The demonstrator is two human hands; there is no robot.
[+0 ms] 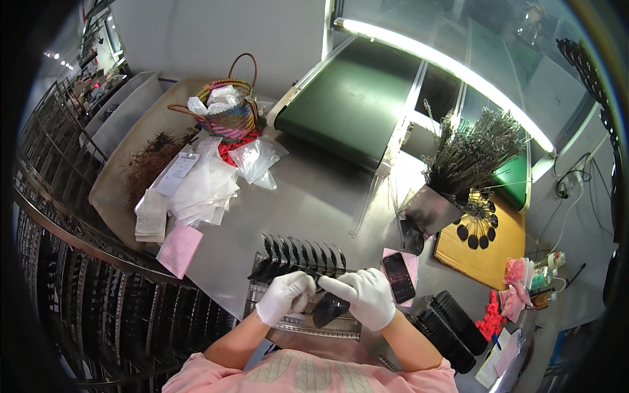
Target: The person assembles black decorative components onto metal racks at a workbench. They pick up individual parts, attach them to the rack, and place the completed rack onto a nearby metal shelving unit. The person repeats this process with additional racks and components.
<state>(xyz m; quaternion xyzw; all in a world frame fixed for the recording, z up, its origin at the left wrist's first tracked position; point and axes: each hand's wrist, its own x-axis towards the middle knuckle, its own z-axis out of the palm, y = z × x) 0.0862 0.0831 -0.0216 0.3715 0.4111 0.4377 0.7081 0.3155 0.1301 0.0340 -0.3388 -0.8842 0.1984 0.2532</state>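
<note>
My left hand [286, 297], in a white glove, has its fingers curled in a pinch near the middle of a metal rack. What it pinches is too small to make out. My right hand [364, 297], gloved too, grips a black part with a broad, glossy, paddle-shaped end [331, 310] that hangs below its fingers. The two hands almost meet at the upper end of this part. Just beyond them, a row of black curved pieces [303, 252] stands upright along the slotted metal rack [321, 329]. My gloves hide part of the row.
A phone [399, 278] lies right of my hands, near black ribbed bundles [449, 331]. Further right, a metal box [430, 211] holds thin wire stems beside a cardboard sheet [481, 262]. Plastic bags [204, 196] and a woven basket [226, 118] sit left. A green conveyor belt [347, 92] ends ahead.
</note>
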